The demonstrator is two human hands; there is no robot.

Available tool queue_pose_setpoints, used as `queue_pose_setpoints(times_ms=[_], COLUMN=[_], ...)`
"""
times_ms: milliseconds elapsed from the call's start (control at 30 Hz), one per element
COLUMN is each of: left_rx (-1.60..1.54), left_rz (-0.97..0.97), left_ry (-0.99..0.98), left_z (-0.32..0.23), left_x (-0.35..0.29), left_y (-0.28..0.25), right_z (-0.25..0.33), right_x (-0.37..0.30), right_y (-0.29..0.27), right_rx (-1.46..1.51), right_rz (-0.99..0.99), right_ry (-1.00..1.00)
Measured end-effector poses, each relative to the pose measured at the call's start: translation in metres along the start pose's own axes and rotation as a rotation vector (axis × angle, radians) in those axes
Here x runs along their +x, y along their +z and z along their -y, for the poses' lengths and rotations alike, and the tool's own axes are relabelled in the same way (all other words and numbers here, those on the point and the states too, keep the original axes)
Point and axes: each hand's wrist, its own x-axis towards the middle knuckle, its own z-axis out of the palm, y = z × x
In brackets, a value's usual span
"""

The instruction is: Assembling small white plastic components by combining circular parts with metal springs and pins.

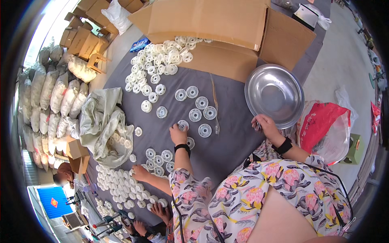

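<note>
My left hand (177, 134), with a black band at the wrist, is on the grey-covered table. Its fingers close on the near edge of a round white plastic wheel (183, 124) with a ringed centre. Another such wheel (190, 142) lies partly hidden beside my left wrist. Several more wheels (201, 103) lie flat and spaced out just beyond the hand. My right hand (264, 122), also banded in black, is at the near-left rim of a shiny metal basin (278, 91). Its fingers are pinched together; what they hold is too small to make out.
An open cardboard box (206, 24) stands at the far side, with a heap of white wheels (162, 58) beside it. Left is a pale sack (101, 125). Co-workers' hands (139, 173) reach among rows of wheels (117, 184). A red-and-white bag (324, 127) lies right.
</note>
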Motion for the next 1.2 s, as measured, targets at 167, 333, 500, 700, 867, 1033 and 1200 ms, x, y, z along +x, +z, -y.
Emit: queue_pose_setpoints(times_ms=[167, 333, 500, 700, 867, 1033, 1200], left_rx=[-0.058, -0.204, -0.01, 0.114, -0.002, -0.034, 0.005], left_rz=[-0.047, -0.024, -0.182, -0.054, 0.171, 0.181, 0.127], left_ry=[0.111, 0.058, -0.017, -0.1, 0.106, 0.159, 0.181], left_z=[0.006, 0.033, 0.071, 0.051, 0.069, 0.091, 0.08], left_x=[0.006, 0.076, 0.183, 0.271, 0.272, 0.207, 0.123], left_y=[-0.008, -0.026, -0.034, -0.034, -0.021, -0.022, -0.033], right_z=[-0.007, -0.02, -0.017, -0.013, -0.009, -0.014, -0.027], right_x=[0.023, 0.051, 0.058, 0.071, 0.088, 0.095, 0.077], right_y=[-0.018, -0.053, -0.07, -0.066, -0.052, -0.032, -0.023], right_rx=[0.075, 0.212, 0.083, -0.022, -0.099, -0.112, -0.029], right_rz=[-0.119, -0.498, -0.544, -0.643, -0.542, -0.459, -0.405], right_ry=[0.121, 0.214, 0.223, 0.285, 0.311, 0.315, 0.348])
